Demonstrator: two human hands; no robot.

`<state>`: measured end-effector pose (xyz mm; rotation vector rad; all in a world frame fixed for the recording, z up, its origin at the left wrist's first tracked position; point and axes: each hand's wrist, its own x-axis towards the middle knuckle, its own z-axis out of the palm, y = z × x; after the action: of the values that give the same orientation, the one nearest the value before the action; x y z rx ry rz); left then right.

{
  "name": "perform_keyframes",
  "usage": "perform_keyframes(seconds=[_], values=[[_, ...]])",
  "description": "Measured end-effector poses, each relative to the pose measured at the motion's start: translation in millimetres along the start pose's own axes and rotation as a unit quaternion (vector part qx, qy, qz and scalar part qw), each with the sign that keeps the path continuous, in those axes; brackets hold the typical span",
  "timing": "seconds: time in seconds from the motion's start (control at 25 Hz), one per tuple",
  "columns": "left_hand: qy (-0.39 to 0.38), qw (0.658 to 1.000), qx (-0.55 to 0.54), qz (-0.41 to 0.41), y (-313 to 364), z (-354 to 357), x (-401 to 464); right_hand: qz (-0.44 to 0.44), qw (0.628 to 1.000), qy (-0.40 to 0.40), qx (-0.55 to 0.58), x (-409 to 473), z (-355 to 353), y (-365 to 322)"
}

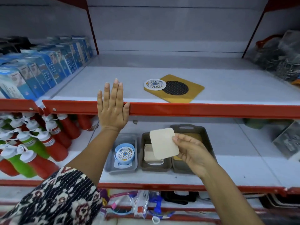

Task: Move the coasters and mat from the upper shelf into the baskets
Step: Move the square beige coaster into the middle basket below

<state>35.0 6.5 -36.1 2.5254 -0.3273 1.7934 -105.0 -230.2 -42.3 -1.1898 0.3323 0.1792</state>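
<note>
My right hand (193,153) grips a cream square coaster (163,142) above the middle brown basket (142,159), which holds more cream coasters. My left hand (112,108) rests flat and empty on the red edge of the upper shelf (194,109). On that shelf lies a yellow mat (193,93) with a black round coaster (176,89) and a floral round coaster (155,84) on top. A grey basket (110,166) on the lower shelf holds floral coasters in a blue wrap. A larger dark basket (206,137) stands to the right, with something yellow inside.
Blue boxes (40,67) fill the upper shelf's left side and wire goods in plastic (279,57) the right. Red and green squeeze bottles (32,143) lie at the lower left. A wrapped box (287,142) sits at the lower right. Packaged items lie on the bottom shelf.
</note>
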Motion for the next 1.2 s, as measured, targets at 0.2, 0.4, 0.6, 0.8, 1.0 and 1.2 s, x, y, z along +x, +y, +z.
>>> perform_keyframes(seconds=[0.2,0.4,0.6,0.8,1.0,1.2], values=[[-0.008,1.0,0.012,-0.008,2,-2,0,0.115,0.989,0.086,0.025,17,-14,62],[-0.003,1.0,0.026,-0.002,3,-2,0,0.169,0.976,0.139,0.019,25,-24,97],[-0.002,1.0,0.023,-0.009,4,-2,0,0.199,0.968,0.153,0.026,29,-29,110],[-0.014,0.999,0.027,-0.015,4,-3,0,0.184,0.97,0.155,0.039,39,-28,109],[-0.013,1.0,0.022,-0.016,4,-2,-1,0.153,0.976,0.153,0.028,65,-15,91],[0.001,0.999,0.028,-0.026,3,1,-1,0.14,0.976,0.166,-0.035,105,4,81]])
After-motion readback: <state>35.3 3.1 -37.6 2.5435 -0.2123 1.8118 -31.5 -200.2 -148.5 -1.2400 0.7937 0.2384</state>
